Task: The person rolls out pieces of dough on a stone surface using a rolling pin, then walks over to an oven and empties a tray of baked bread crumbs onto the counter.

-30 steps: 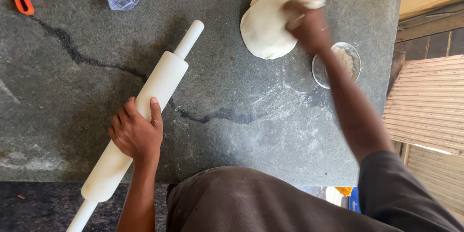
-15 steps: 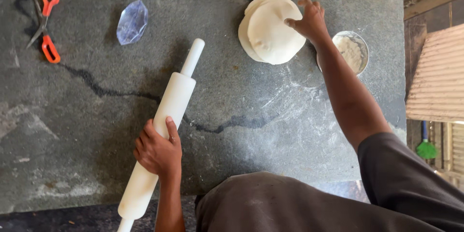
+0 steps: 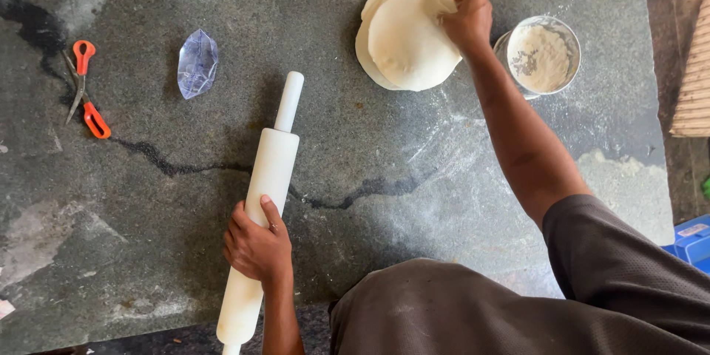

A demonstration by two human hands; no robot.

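Note:
My left hand (image 3: 256, 245) is wrapped around the lower half of a long white rolling pin (image 3: 268, 181) that lies slantwise on the grey stone counter (image 3: 148, 200). My right hand (image 3: 467, 19) reaches to the far side and grips the right edge of a flat round of pale dough (image 3: 408, 37). That round rests on top of a stack of similar rolled discs (image 3: 367, 38). A small steel bowl of flour (image 3: 544, 53) sits just right of my right hand.
Orange-handled scissors (image 3: 85, 91) lie at the far left of the counter. A crumpled clear plastic wrapper (image 3: 197, 63) rests left of the pin's upper handle. Flour dust whitens the stone below the dough. A dark crack runs across the slab.
My right hand has laid the dough round down onto the stack and still grips its edge. The left hand stays on the rolling pin. The view shifted, bringing the scissors into sight.

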